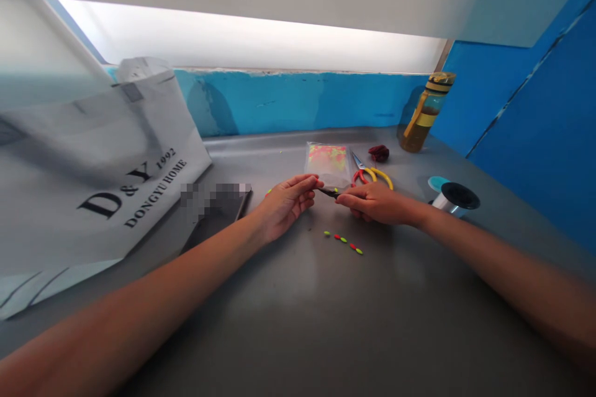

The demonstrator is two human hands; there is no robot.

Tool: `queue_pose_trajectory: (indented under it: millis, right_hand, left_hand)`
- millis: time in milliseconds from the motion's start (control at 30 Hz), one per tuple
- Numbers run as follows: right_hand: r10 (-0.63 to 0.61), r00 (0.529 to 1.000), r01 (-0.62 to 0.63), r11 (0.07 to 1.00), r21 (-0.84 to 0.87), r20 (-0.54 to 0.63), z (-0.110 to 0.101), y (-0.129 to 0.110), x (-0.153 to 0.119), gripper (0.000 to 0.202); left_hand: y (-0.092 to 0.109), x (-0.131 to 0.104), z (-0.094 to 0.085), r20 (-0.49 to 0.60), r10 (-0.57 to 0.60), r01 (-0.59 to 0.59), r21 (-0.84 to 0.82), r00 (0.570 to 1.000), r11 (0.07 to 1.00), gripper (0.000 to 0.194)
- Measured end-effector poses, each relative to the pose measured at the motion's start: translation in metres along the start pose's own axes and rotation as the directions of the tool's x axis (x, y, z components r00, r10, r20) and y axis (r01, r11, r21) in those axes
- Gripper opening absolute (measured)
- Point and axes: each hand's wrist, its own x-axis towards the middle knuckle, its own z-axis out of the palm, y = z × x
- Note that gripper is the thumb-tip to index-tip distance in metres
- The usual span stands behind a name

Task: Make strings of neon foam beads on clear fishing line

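My left hand point(292, 201) is closed in a pinch, with a small red bead point(317, 179) at its fingertips. Opposite it, my right hand point(379, 201) is wrapped round a slim black pointed tool point(329, 193), whose tip reaches the left fingertips. Its exact kind cannot be made out, and its rear is hidden in the palm. A yellow-green bead point(336, 190) shows just by the tool. Below the hands, several loose oval beads lie in a slanting row, among them a red bead point(352, 247) and a green bead point(359, 252).
Behind the hands lie a clear packet of beads point(328, 158), red-and-yellow-handled scissors point(370, 173) and a dark red yarn bundle point(379, 152). To the right are a line spool point(459, 196) and a bottle point(421, 121). A white bag point(153, 136) and a dark flat object point(214, 223) occupy the left.
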Motion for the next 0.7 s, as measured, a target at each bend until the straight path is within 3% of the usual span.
queue_pose_trajectory:
  millis: [700]
  right_hand:
    - [-0.006, 1.000, 0.006, 1.000, -0.003, 0.000, 0.0002, -0.0019, -0.0006, 0.054]
  left_hand:
    - [0.0002, -0.0002, -0.0002, -0.001, -0.003, 0.003, 0.000, 1.000, 1.000, 0.020]
